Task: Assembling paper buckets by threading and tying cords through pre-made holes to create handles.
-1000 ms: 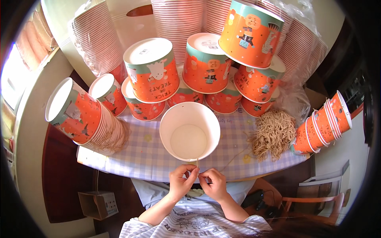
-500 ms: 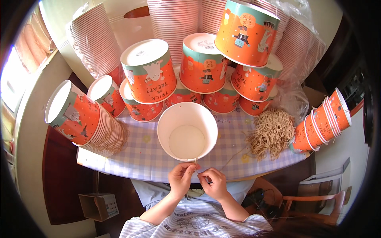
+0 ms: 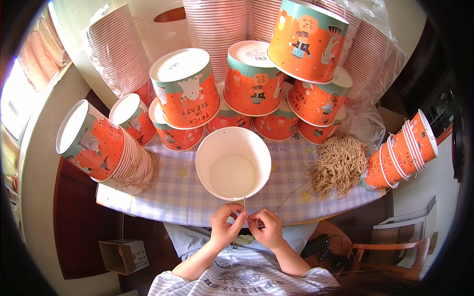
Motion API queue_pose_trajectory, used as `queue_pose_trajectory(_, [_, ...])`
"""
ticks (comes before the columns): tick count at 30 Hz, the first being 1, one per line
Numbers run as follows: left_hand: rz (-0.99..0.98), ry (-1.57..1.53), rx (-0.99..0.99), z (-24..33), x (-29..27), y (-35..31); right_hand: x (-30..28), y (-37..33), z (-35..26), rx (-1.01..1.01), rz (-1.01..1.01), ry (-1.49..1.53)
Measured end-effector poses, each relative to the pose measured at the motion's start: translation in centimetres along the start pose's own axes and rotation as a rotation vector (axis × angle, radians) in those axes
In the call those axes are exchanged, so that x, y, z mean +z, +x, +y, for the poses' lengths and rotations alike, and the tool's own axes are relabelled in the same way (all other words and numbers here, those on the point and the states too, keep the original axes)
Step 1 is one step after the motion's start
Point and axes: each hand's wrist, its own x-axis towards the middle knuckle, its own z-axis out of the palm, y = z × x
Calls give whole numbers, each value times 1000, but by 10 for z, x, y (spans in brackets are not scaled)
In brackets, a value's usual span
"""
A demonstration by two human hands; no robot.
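A white-lined paper bucket (image 3: pixel 210 150) stands upright near the table's front edge, its open mouth facing me. From its near rim hangs a short beige string (image 3: pixel 244 201), running down to my fingers. My left hand (image 3: pixel 226 226) pinches the string between thumb and fingertips, just below the rim. Close beside it, my right hand (image 3: pixel 267 228) has its thumb and fingers pressed together at the same string. The exact knot or loop between the fingertips is too small to make out. A tangled heap of beige strings (image 3: pixel 338 165) lies to the right of the bucket.
Upside-down orange buckets (image 3: pixel 182 93) are piled behind the open one. Nested buckets (image 3: pixel 106 143) lean at the left, with another nested stack (image 3: pixel 402 153) at the right. Tall plastic-wrapped stacks (image 3: pixel 118 49) line the back. Checked cloth (image 3: pixel 173 197) covers the table; a wooden chair (image 3: pixel 390 251) stands lower right.
My fingertips have shifted slightly down from the rim and closer together, so more of the string shows below the bucket. The bucket has stayed in place.
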Motion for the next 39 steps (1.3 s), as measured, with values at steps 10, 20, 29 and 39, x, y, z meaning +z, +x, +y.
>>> queue_pose_trajectory(10, [34, -190, -203, -1, 11, -3, -1, 1, -3, -121, 6, -148])
queue_pose_trajectory(20, [203, -603, -380, 6, 21, 5, 2, -3, 2, -145, 5, -165])
queue_pose_trajectory(29, [312, -677, -380, 15, 27, 13, -1, -6, 4, -240, -69, -300])
queue_pose_trajectory(39, [350, -600, -397, 15, 26, 23, 3, -2, -6, -297, -78, -335])
